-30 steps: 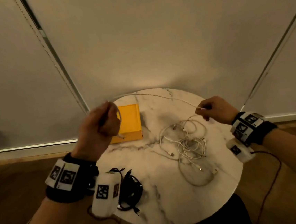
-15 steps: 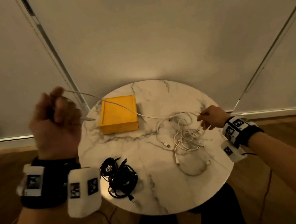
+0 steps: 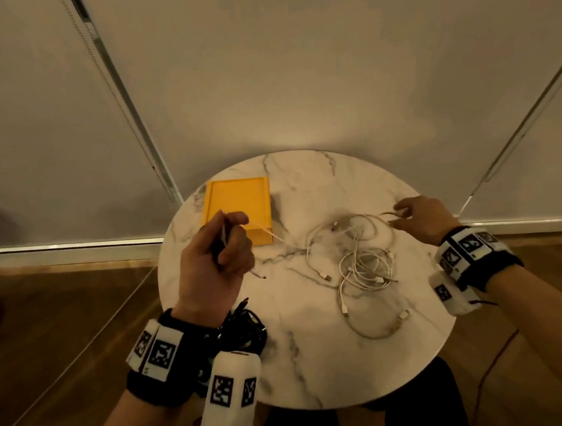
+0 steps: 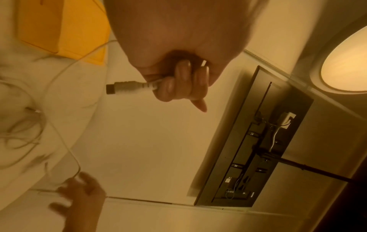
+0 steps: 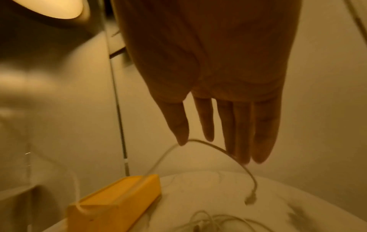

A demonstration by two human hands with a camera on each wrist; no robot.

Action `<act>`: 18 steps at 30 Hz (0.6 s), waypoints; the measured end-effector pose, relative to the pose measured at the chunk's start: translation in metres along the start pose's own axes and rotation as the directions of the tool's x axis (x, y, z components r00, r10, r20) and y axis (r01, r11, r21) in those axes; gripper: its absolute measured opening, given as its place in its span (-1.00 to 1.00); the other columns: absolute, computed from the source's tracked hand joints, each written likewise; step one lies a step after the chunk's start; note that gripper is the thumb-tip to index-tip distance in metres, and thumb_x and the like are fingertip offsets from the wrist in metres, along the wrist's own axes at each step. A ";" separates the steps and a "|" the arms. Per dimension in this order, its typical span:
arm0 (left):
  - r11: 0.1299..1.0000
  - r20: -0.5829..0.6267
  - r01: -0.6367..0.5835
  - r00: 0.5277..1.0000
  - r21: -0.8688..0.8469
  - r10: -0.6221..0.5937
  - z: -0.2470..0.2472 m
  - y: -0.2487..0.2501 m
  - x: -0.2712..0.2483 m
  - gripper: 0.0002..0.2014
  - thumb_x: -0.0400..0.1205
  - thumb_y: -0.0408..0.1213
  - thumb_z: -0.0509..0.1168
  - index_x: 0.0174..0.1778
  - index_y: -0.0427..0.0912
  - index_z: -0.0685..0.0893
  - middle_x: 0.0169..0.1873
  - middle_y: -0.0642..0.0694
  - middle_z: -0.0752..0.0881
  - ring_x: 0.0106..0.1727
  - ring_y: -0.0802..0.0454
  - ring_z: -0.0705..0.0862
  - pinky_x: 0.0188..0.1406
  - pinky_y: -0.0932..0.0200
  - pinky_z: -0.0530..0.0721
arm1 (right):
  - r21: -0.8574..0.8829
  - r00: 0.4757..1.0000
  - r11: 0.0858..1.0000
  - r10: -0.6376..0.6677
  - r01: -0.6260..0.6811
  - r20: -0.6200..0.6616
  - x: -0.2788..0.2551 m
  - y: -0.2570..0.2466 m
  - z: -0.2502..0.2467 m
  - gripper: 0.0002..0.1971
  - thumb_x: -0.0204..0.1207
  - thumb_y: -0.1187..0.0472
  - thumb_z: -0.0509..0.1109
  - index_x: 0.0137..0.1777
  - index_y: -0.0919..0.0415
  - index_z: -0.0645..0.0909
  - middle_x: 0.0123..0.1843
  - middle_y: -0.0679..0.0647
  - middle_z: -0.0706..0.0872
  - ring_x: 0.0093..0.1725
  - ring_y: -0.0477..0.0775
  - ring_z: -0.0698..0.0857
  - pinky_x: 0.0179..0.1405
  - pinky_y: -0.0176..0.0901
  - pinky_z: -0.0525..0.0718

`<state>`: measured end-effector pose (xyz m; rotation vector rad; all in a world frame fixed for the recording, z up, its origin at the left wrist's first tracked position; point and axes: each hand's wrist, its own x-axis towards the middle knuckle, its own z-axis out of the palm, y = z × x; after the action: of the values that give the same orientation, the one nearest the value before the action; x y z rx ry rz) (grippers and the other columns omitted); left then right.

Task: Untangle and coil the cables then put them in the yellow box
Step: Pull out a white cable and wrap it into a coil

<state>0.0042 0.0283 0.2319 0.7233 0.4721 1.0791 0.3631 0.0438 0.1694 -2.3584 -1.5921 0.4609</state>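
Note:
My left hand point(image 3: 230, 248) hovers in front of the yellow box point(image 3: 235, 183), gripping one white cable near its end. The plug point(image 4: 123, 87) sticks out of the fist. From there the cable point(image 3: 268, 233) runs across the box's near corner to a loose tangle of white cables point(image 3: 363, 263) right of the table's middle. My right hand point(image 3: 410, 215) is at the far side of the tangle with straight, spread fingers point(image 5: 238, 133). A loop of white cable point(image 5: 210, 145) arches across their tips. A bundle of black cables point(image 3: 249, 329) lies at the near left, partly hidden by my left wrist.
Everything sits on a small round marble table point(image 3: 321, 363) close to a pale wall. Wood floor surrounds it, and a thin wire point(image 3: 487, 371) trails on the floor at the right. A dark flat panel point(image 4: 258, 141) shows in the left wrist view.
My left hand has come down from high on the left to just in front of the box, still holding the cable end. My right hand's fingers have straightened from their pinch.

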 end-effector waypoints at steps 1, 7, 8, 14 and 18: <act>0.999 0.000 0.042 0.999 -0.001 -0.042 0.003 -0.005 -0.002 -0.60 0.68 -0.15 0.01 -0.28 -0.19 0.69 -0.71 0.07 0.17 -0.64 0.14 0.06 -0.58 0.21 0.02 | -0.010 0.997 0.998 -0.065 0.065 -0.051 -0.009 -0.010 0.002 -0.63 0.52 0.13 0.46 0.30 0.21 0.64 0.18 0.23 0.75 0.17 0.21 0.70 0.16 -0.08 0.56; 0.938 0.117 0.297 0.940 0.181 -0.320 0.016 -0.047 -0.021 -0.58 0.67 -0.05 0.09 -0.35 -0.17 0.71 -0.70 0.10 0.17 -0.59 0.09 0.02 -0.57 0.19 0.05 | 0.459 0.778 0.662 -0.619 0.593 -0.112 -0.110 -0.103 0.007 -0.54 0.54 0.24 0.45 0.44 0.06 0.55 0.44 -0.04 0.57 0.43 -0.19 0.51 0.41 -0.31 0.45; 0.924 0.157 0.323 0.921 0.202 -0.356 0.016 -0.052 -0.025 -0.58 0.65 -0.01 0.10 -0.33 -0.17 0.70 -0.69 0.08 0.15 -0.60 0.10 0.03 -0.57 0.20 0.06 | 0.519 0.746 0.618 -0.664 0.591 -0.058 -0.119 -0.110 0.012 -0.61 0.56 0.23 0.43 0.40 0.11 0.60 0.38 -0.01 0.64 0.38 -0.19 0.57 0.37 -0.35 0.47; 0.887 0.374 0.455 0.811 0.083 -0.451 0.002 -0.055 -0.040 -0.56 0.62 0.12 0.25 -0.05 -0.23 0.73 -0.66 0.04 0.18 -0.60 0.10 0.13 -0.54 0.19 0.14 | 0.857 0.818 0.405 -0.574 0.317 -0.031 -0.122 -0.090 0.020 -0.82 0.49 0.29 0.43 -0.16 0.44 0.75 -0.51 0.18 0.61 -0.52 -0.05 0.51 -0.47 -0.28 0.48; 0.901 0.474 0.433 0.795 -0.008 -0.378 0.006 -0.050 -0.050 -0.52 0.73 -0.04 0.12 0.42 -0.30 0.56 -0.59 -0.02 0.53 -0.59 0.13 0.45 -0.50 0.27 0.49 | 0.879 0.886 0.342 -0.433 0.333 -0.167 -0.129 -0.083 0.035 -0.81 0.51 0.28 0.36 -0.19 0.39 0.75 -0.61 -0.01 0.53 -0.59 -0.12 0.42 -0.50 -0.36 0.39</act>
<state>0.0188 -0.0334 0.1992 0.7063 0.1356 0.4933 0.2334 -0.0439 0.1841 -1.0924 -1.3332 1.0095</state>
